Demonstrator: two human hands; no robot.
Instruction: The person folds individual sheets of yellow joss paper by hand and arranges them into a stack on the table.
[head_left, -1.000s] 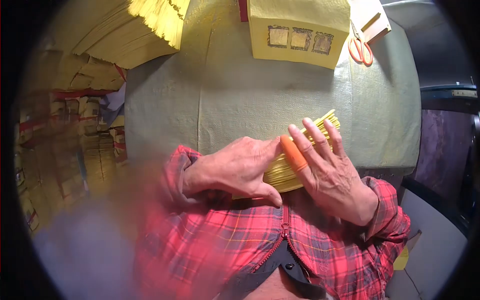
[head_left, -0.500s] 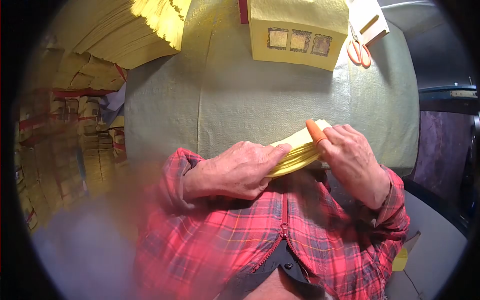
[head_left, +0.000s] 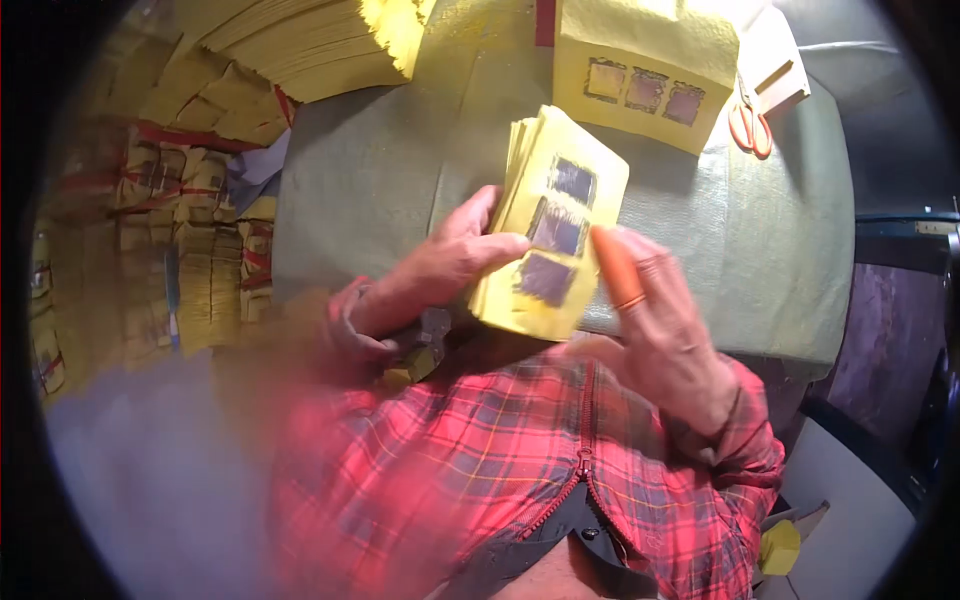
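A folded stack of yellow paper sheets (head_left: 600, 175) stands tilted in front of my chest, its front sheet printed with three dark square patches. My left hand (head_left: 450, 255) is closed on its left edge, thumb lying across the front and the other fingers behind. My right hand (head_left: 665, 330) is at the right edge, slightly blurred. An orange finger cover (head_left: 617, 268) on one of its digits touches the paper's side. Part of the right hand's fingers is hidden.
The work table (head_left: 380, 190) has a grey-green woven cover. A larger yellow paper pile (head_left: 640, 50) with printed squares lies at the back, near orange-handled scissors (head_left: 750, 130). More yellow paper (head_left: 310, 50) stands back left. Tied bundles (head_left: 200, 230) are stacked at the left.
The stack of yellow paper has been raised and turned upright, so its printed face shows. My left hand has shifted to its left edge, my right hand lower on its right edge. The view has shifted.
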